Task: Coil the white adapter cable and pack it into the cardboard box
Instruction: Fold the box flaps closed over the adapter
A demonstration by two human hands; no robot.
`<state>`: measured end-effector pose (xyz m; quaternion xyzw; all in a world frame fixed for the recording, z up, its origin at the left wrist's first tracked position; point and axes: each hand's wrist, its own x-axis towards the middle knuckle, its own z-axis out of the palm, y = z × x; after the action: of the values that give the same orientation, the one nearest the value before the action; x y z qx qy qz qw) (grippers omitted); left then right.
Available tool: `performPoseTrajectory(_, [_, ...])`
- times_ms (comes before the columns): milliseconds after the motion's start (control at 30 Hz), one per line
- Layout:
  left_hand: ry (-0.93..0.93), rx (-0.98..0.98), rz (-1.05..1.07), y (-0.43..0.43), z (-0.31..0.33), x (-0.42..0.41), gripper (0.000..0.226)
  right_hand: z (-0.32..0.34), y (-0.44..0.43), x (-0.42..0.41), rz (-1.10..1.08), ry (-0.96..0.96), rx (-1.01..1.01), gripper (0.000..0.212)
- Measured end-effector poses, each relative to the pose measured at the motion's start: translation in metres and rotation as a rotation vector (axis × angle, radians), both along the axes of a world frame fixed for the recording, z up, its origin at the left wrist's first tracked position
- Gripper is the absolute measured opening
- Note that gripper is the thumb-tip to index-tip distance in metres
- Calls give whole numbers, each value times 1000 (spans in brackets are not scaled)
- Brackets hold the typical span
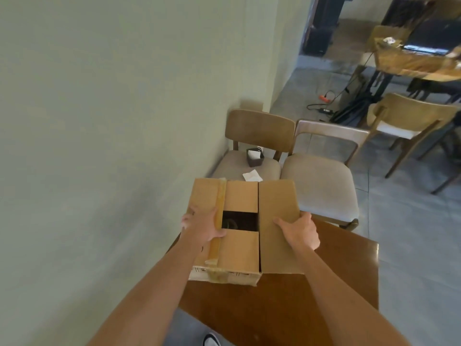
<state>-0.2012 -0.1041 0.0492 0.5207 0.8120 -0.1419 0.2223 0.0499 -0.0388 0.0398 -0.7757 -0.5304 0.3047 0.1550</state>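
A cardboard box [239,258] stood on a brown wooden desk [311,295], close to the pale green wall [99,121]. The two short flaps were folded down, leaving a dark square gap [245,221] between them in the middle of the top. Something curved showed faintly in that gap, but it was too dark to tell whether it was the white cable.

The hands were apart, one on each long flap. The left hand [202,227] gripped the left flap [207,196], with its thumb lying on top beside a strip of yellowed tape [219,208] and its fingers wrapped over the outer edge. The right hand [300,232] gripped the right flap [277,201] in the same way, thumb on top and fingers curled round the outer edge. The right flap lay almost flat and stuck out past the side of the box.

Behind the desk stood two wooden chairs with grey cushions, side by side. The left chair [249,168] carried a small dark holder [255,157] and a white slip of paper [252,176]; the right chair [321,186] stood just beside it.
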Motion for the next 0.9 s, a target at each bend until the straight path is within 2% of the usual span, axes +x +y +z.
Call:
performPoseTrajectory(100, [26, -32, 28, 2, 3, 4, 95, 22, 7, -13, 94, -102, 122, 45])
performPoseTrajectory(167, [13, -63, 52, 3, 6, 4, 94, 33, 9, -30, 190, -144, 166, 40])
performPoseTrajectory(267, [-32, -68, 86, 2, 9, 4, 95, 46, 7, -62, 391, -223, 162, 51])
performPoseTrajectory(367, [44, -64, 28, 3, 9, 7, 92, 45, -3, -94, 586, -270, 106, 62])
performPoseTrajectory(500, [39, 32, -26, 4, 5, 5, 68, 25, -25, -114, 702, -209, 79, 69])
performPoseTrajectory(633, [-21, 186, -46, 5, -5, -4, 40, 1, -33, -120, 871, -278, 28, 75])
performPoseTrajectory(800, [-130, 340, -124, 7, -24, -16, 43, -24, -29, -119, 961, -376, 41, 74])
performPoseTrajectory(900, [-123, 363, -157, 8, -37, -16, 46, -34, -25, -116, 981, -387, 84, 74])
